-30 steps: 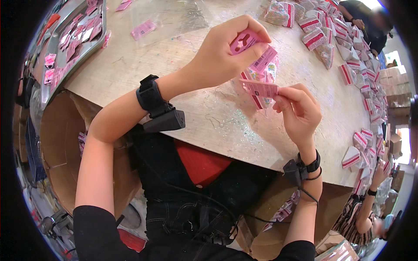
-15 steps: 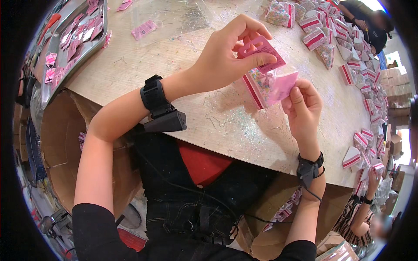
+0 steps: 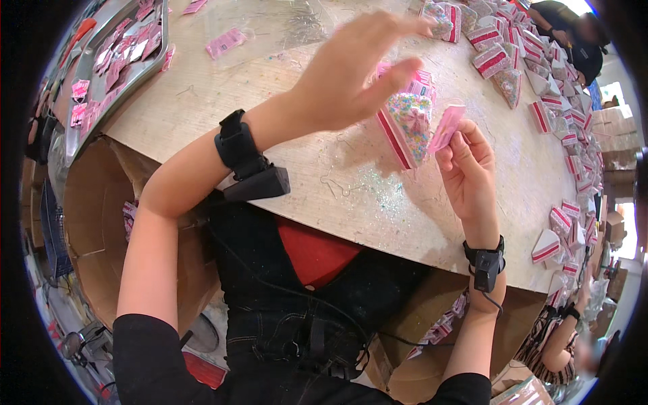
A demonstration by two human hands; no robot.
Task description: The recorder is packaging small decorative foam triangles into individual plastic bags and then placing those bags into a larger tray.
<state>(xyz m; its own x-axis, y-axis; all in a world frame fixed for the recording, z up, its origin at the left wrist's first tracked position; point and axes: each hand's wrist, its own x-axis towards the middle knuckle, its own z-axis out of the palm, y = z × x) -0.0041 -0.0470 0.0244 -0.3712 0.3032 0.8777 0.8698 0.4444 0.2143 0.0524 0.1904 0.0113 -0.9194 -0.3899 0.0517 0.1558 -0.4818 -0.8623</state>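
My left hand [image 3: 354, 74] is raised over the table, slightly blurred, its thumb and fingers stretched apart with nothing in them. Below its fingertips is a cake-slice-shaped ornament [image 3: 410, 121] with pastel sprinkles and a pink and white striped edge. A pink printed card [image 3: 422, 82] shows just behind the slice, partly covered by my left thumb. To the right, my right hand [image 3: 470, 158] pinches a small pink card tag [image 3: 446, 128] between thumb and fingers, close beside the slice. Whether a string joins the tag to the slice, I cannot tell.
Many similar cake slices [image 3: 491, 61] crowd the right side of the table. A metal tray [image 3: 128, 81] of pink cards stands at the left, near a clear bag [image 3: 297, 27] of wire hooks. Loose hooks and glitter [image 3: 385, 192] lie in front. Two people work at the right.
My left hand has let go of the pink card and opened, lifting a little. The card now sits behind the slice. The tag in my right hand has turned more upright.
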